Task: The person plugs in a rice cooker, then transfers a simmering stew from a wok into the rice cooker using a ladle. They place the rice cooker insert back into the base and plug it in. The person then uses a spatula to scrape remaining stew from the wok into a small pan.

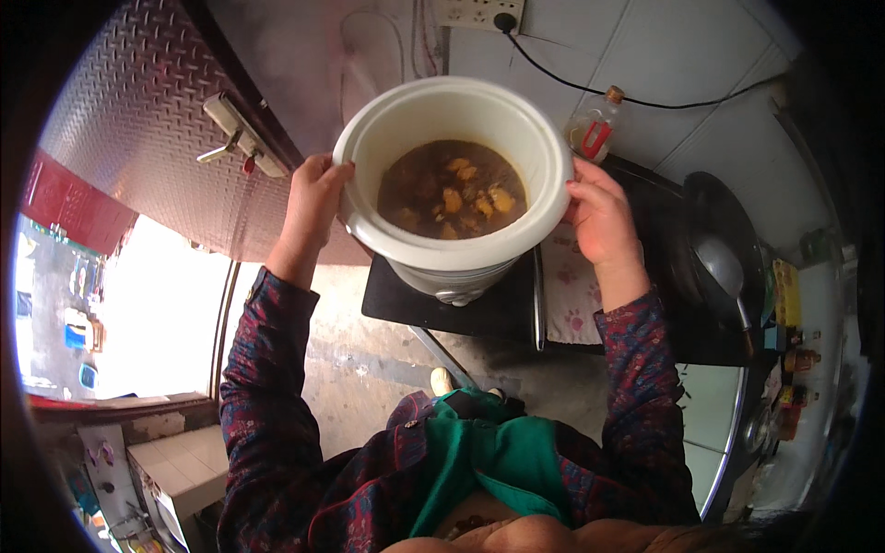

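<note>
One white pot (442,249) stands at twelve o'clock in the view, held by two bare hands. The left hand (318,189) is closed on its rim at nine o'clock, thumb above and fingers curled round the outside. The right hand (604,207) grips the same rim just past three o'clock, its fingers bent against the edge. Inside lies one pool of dark brown liquid (419,175), with at least five yellow-orange chunks (501,198) showing; overlap prevents a full count.

The pot has one silvery knob (459,297) at its six o'clock. It sits over one black surface (406,300); whether its base touches is hidden.

Reading the clock from the pot, one socket strip (470,11) is at twelve, with one black plug (504,22) and one black cable (636,103) running off toward two. One clear bottle (595,124) stands at two. Past three are one black wok (714,198) and one metal ladle (719,263) inside its outline. One pale cloth with pink paw prints (572,286) lies between four and five, one door latch (241,134) sits between nine and ten, and one pale shoe (442,381) shows at six. Two patterned sleeves (267,369) cover the arms.
</note>
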A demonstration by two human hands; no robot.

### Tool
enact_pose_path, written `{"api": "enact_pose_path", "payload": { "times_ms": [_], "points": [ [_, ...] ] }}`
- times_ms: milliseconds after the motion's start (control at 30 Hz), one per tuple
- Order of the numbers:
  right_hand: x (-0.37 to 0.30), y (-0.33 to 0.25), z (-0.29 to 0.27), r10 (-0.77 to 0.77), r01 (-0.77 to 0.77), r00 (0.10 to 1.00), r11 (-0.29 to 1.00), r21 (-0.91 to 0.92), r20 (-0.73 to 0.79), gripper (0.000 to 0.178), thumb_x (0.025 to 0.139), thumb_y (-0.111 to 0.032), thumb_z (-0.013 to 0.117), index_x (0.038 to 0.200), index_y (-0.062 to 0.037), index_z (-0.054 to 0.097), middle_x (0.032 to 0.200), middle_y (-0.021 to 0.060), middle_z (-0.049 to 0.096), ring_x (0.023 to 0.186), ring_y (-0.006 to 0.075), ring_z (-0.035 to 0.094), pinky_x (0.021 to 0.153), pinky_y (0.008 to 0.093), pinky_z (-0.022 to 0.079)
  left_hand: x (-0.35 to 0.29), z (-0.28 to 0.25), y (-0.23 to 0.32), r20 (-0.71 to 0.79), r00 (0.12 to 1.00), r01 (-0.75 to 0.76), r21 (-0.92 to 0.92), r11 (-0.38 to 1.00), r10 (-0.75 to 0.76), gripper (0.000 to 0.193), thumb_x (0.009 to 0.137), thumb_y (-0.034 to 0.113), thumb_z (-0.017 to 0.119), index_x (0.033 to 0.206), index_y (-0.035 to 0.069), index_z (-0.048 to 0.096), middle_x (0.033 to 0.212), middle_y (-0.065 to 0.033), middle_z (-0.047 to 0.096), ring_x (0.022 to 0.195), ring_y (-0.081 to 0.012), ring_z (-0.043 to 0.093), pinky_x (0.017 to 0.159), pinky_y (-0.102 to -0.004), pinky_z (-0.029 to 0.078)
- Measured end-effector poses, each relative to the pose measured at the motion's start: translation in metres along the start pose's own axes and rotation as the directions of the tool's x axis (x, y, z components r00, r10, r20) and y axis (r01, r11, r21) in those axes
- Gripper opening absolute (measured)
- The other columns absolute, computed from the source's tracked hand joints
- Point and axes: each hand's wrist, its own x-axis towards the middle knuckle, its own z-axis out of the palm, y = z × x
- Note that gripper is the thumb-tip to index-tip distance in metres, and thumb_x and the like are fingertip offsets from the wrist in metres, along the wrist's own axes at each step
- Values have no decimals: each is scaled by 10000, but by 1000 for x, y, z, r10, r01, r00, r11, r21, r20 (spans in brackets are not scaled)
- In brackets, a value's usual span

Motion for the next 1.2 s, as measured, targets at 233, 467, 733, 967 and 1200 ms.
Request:
{"api": "enact_pose_path", "payload": {
  "times_ms": [233, 467, 733, 967, 1200],
  "points": [
    [1, 24, -21, 144, -146, 989, 984, -104, -31, 433, 838, -19, 477, 1267, 41, 492, 1077, 99, 614, 919, 175, 634, 752, 313, 543, -1, 2, -30, 75, 997, -13, 230, 973, -4, 276, 832, 144, 602, 983, -87, 591, 805, -96, 638, 674, -134, 584, 580, -263, 464],
    [1, 36, -27, 200, -208, 978, 965, -162, -63, 389, 834, -16, 491, 1221, 12, 526, 1044, 83, 600, 901, 187, 621, 710, 362, 558, -2, 3, -50, 56, 997, -67, 402, 913, 49, 305, 805, 200, 626, 958, -61, 592, 761, -90, 624, 663, -150, 587, 608, -294, 474],
    [4, 43, -35, 192, -189, 981, 964, -189, -2, 387, 842, -26, 491, 1227, -10, 532, 1023, 72, 602, 891, 173, 613, 685, 347, 557, -2, 2, -53, 81, 994, -106, 564, 819, 73, 284, 811, 174, 628, 981, -52, 610, 807, -69, 606, 749, -137, 566, 675, -286, 462],
    [-2, 54, -34, 157, -170, 984, 968, -185, -79, 466, 851, -88, 498, 1316, -62, 498, 1140, 53, 588, 991, 156, 587, 714, 318, 534, -5, -4, -62, 137, 962, -270, 616, 740, 236, 343, 786, 246, 673, 963, -37, 597, 884, -197, 538, 824, -340, 524, 748, -400, 449],
    [-25, 80, -15, -13, -2, 962, 998, -56, -271, 458, 917, -94, 459, 1368, -15, 427, 1315, 117, 519, 1185, 205, 511, 979, 365, 427, 39, -50, -68, 447, 886, -274, 299, 914, 120, 333, 867, 304, 643, 962, -15, 624, 888, -172, 580, 888, -286, 538, 781, -377, 454]
  ]
}}
